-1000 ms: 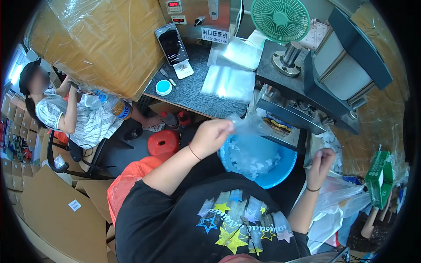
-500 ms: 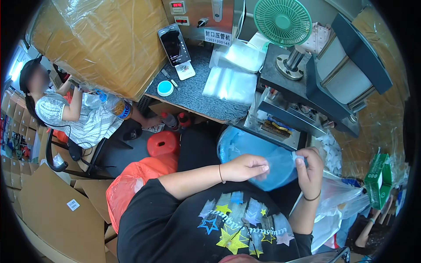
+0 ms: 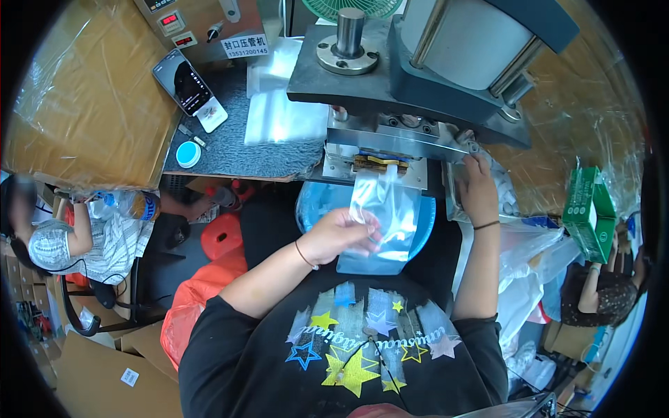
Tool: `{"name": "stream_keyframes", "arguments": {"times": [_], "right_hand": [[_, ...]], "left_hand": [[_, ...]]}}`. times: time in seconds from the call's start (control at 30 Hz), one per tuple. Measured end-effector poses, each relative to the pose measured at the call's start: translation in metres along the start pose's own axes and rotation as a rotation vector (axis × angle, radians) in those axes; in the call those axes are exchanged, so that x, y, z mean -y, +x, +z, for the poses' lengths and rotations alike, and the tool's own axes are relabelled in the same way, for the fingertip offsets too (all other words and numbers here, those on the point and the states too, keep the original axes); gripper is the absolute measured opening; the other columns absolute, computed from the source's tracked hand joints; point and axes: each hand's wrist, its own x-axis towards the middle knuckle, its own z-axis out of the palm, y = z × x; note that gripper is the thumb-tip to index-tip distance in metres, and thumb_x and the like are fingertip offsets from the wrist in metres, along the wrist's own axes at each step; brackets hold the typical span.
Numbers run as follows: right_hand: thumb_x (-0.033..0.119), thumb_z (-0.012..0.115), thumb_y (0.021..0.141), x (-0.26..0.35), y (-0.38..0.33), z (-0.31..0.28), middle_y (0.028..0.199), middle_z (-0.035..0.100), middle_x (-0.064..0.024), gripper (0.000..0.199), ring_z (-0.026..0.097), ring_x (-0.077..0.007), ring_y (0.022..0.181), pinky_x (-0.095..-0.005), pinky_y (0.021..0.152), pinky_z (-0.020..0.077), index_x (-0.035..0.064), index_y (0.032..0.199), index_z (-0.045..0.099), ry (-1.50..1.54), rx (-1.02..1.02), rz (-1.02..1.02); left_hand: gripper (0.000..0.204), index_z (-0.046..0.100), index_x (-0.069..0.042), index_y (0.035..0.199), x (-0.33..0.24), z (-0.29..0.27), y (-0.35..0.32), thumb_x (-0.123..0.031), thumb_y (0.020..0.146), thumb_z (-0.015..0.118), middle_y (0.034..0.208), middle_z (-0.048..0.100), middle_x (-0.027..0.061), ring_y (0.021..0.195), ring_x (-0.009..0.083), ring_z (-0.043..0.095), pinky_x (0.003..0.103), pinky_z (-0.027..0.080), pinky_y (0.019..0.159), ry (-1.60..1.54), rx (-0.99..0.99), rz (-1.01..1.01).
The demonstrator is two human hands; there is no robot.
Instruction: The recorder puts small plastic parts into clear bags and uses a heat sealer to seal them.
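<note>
My left hand [image 3: 343,233] grips a clear plastic pouch [image 3: 390,219] by its left side, fingers closed on the film. The pouch's narrow top end, a small pale spout [image 3: 391,169], reaches up to the brass-coloured die [image 3: 376,161] of the press machine [image 3: 397,136]. Beneath the pouch, between my knees, stands a blue basin [image 3: 426,233]. To the right of the press, my right hand [image 3: 478,191] reaches toward a heap of small whitish pieces [image 3: 498,177]. Its fingers look apart; the tips are partly hidden against the heap.
Flat clear pouches [image 3: 282,118], a phone [image 3: 182,82] and a round blue-lidded tub [image 3: 188,155] lie on the grey cloth-covered table [image 3: 230,157]. A green box [image 3: 589,212] is at the right. Co-workers sit at the far left and far right. A red stool [image 3: 221,233] stands at the left.
The view has swung right. Both hands held the pouch above the basin before; now its spout end is at the die. My right hand has let go and moved to the whitish pieces.
</note>
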Motion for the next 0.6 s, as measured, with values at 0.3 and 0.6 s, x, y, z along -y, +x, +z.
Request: {"name": "stream_keyframes", "arguments": {"times": [0.3, 0.6], "right_hand": [[0.002, 0.067, 0.086, 0.001, -0.003, 0.016, 0.113, 0.057, -0.0144, 0.021, 0.063, -0.0359, 0.093, -0.0395, 0.078, 0.0518, 0.0044, 0.106, 0.06, 0.254, -0.109, 0.071], [0.003, 0.064, 0.088, -0.011, -0.014, 0.022, 0.105, 0.058, -0.016, 0.01, 0.061, -0.0329, 0.09, -0.0368, 0.076, 0.0522, 0.0007, 0.097, 0.062, 0.254, -0.216, 0.048]], "left_hand": [[0.021, 0.062, -0.001, 0.113, -0.025, -0.009, 0.017, -0.015, 0.097, 0.064, 0.103, 0.069, 0.0123, 0.088, 0.0211, 0.071, 0.033, 0.059, 0.076, -0.124, -0.06, 0.064], [0.054, 0.056, -0.007, 0.123, -0.13, -0.121, -0.031, -0.034, 0.082, 0.076, 0.15, 0.043, 0.0156, 0.115, 0.0376, 0.049, 0.05, 0.042, 0.094, 1.777, -1.446, 0.806]]}}
